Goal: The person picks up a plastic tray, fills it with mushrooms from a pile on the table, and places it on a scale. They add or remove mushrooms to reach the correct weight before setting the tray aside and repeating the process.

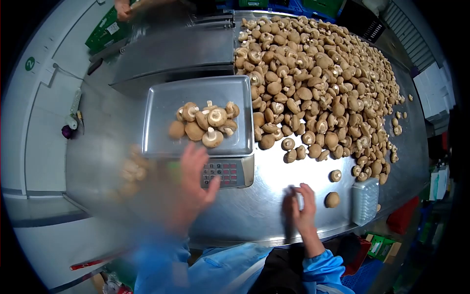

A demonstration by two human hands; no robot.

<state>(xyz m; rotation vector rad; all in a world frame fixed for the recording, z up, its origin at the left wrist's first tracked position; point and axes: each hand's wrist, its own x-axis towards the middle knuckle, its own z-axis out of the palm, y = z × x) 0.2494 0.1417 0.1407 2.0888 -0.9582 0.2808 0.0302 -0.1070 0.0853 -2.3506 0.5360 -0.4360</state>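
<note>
My left hand [193,188] is slightly blurred, with fingers stretched out and thumb apart. It hovers over the keypad [223,172] of a weighing scale, close to the front rim of its metal pan [161,108]. A small heap of brown mushrooms [217,116] lies in the pan, some with stems up. My right hand [305,210] is low over the steel table [264,210], thumb and forefinger apart, with a bright patch between them. A single mushroom [332,199] sits to its right.
A large mushroom pile [318,83] covers the table's right and back. Stacked clear plastic punnets [365,201] stand at the front right edge. Blurred mushrooms [133,171] are left of the scale. Another person's hand [122,10] shows at top left near a green crate [106,32].
</note>
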